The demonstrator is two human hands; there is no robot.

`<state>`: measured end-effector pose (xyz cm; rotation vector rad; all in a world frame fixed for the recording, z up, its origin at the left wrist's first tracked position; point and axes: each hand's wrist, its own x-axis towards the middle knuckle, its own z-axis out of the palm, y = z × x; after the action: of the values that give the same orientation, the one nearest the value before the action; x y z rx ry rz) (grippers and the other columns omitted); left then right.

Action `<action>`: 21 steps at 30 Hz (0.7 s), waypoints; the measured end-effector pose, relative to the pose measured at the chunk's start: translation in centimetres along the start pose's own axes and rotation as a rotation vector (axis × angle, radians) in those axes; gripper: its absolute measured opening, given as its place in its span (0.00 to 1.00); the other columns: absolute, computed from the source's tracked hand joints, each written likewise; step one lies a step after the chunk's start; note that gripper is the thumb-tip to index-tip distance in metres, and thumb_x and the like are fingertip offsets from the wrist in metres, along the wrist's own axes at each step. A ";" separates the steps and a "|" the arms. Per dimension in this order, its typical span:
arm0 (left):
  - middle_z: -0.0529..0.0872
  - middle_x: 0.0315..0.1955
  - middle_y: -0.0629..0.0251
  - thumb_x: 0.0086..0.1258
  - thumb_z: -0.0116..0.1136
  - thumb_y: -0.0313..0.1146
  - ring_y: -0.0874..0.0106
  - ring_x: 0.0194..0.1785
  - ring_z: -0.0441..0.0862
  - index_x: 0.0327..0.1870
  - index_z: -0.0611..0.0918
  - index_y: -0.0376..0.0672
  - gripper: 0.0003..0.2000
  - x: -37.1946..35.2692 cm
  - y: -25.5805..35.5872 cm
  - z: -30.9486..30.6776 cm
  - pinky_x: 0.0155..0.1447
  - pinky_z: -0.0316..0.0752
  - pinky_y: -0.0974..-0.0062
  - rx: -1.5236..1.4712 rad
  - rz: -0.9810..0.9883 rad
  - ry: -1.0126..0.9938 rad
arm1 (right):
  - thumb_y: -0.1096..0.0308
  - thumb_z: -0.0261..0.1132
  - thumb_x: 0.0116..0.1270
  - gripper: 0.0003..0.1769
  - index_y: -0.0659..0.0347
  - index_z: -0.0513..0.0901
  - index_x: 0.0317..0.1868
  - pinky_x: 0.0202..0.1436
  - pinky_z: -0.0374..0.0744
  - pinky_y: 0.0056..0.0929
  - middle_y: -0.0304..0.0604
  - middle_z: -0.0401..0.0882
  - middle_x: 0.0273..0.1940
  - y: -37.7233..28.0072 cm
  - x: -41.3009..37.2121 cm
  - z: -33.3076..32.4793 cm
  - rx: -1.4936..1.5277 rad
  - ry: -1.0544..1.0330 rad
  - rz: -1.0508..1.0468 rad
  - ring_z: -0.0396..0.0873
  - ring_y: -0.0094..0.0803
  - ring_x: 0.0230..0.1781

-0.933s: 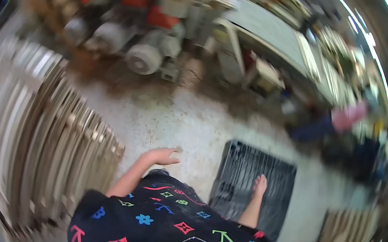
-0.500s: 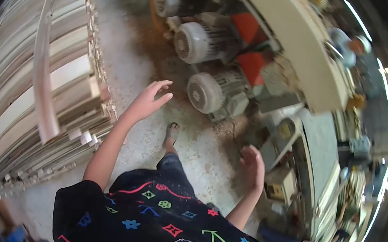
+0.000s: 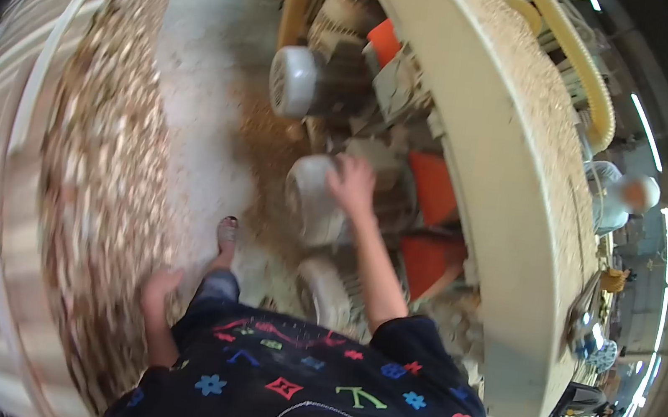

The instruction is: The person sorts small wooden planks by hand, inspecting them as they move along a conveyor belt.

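My right hand [image 3: 351,185] reaches forward with its fingers apart. In this view it overlaps the middle electric motor [image 3: 316,202] of a large cream-coloured machine [image 3: 516,173]. Nothing shows in its grasp. Low on the left, my left hand [image 3: 160,291] hangs beside the tall stack of wooden boards [image 3: 122,121]; motion smears its fingers. One bare-toed foot in a sandal [image 3: 227,232] steps on the dusty floor between stack and machine.
A second motor [image 3: 293,81] sits farther ahead, and another [image 3: 323,291] is closer to me. Orange guards [image 3: 429,187] line the machine's side. Sawdust [image 3: 263,136] lies on the floor [image 3: 211,49]. A person [image 3: 614,195] stands beyond the machine.
I have moved forward along the aisle, so the machine and motors stand nearer. My right hand has swung forward over the motors, while my left has dropped back beside the boards.
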<state>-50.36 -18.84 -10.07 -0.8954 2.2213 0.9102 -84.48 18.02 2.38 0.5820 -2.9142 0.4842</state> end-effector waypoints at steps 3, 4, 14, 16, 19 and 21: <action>0.80 0.59 0.36 0.69 0.56 0.59 0.50 0.65 0.78 0.65 0.75 0.29 0.37 13.5 0.3 -0.2 0.69 0.70 0.62 -0.149 0.129 -0.064 | 0.49 0.66 0.63 0.34 0.53 0.73 0.67 0.77 0.57 0.54 0.53 0.68 0.68 0.3 2.5 5.1 -0.227 0.095 0.033 0.60 0.51 0.74; 0.79 0.60 0.36 0.70 0.56 0.58 0.51 0.65 0.78 0.66 0.74 0.29 0.37 17.0 1.1 -1.5 0.69 0.70 0.62 -0.241 0.163 -0.096 | 0.49 0.66 0.62 0.34 0.54 0.74 0.66 0.77 0.57 0.53 0.52 0.69 0.68 0.3 2.8 6.2 -0.242 0.086 0.102 0.60 0.50 0.74; 0.82 0.37 0.61 0.75 0.58 0.49 0.75 0.35 0.77 0.67 0.73 0.36 0.29 32.6 19.1 -25.6 0.40 0.75 0.74 -0.706 0.268 0.135 | 0.59 0.61 0.73 0.16 0.64 0.80 0.34 0.39 0.76 0.46 0.56 0.79 0.33 -4.9 17.8 8.0 0.233 0.129 0.467 0.78 0.54 0.34; 0.83 0.42 0.59 0.75 0.59 0.48 0.74 0.40 0.79 0.67 0.74 0.36 0.28 35.1 21.0 -29.7 0.47 0.76 0.75 -0.685 0.297 0.168 | 0.64 0.63 0.72 0.15 0.67 0.80 0.30 0.30 0.74 0.37 0.48 0.74 0.22 -9.0 26.0 9.3 0.410 -0.044 0.221 0.72 0.34 0.21; 0.85 0.46 0.54 0.75 0.59 0.47 0.70 0.48 0.82 0.66 0.74 0.34 0.28 43.5 19.0 -31.0 0.54 0.76 0.73 -0.927 0.118 0.113 | 0.62 0.65 0.72 0.13 0.64 0.85 0.45 0.46 0.81 0.34 0.53 0.85 0.39 -16.4 40.5 10.6 0.802 -0.514 0.016 0.86 0.44 0.40; 0.86 0.50 0.53 0.75 0.57 0.47 0.67 0.56 0.82 0.63 0.77 0.33 0.26 49.8 14.5 -29.5 0.59 0.76 0.70 -0.861 -0.003 0.224 | 0.62 0.65 0.72 0.13 0.64 0.85 0.48 0.49 0.81 0.32 0.51 0.86 0.44 -19.3 49.8 13.4 0.829 -0.621 -0.101 0.86 0.42 0.43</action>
<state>-99.06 -51.33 -21.75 -1.4170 1.9711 1.9021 -123.43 -20.89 4.70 1.1290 -3.0806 1.8121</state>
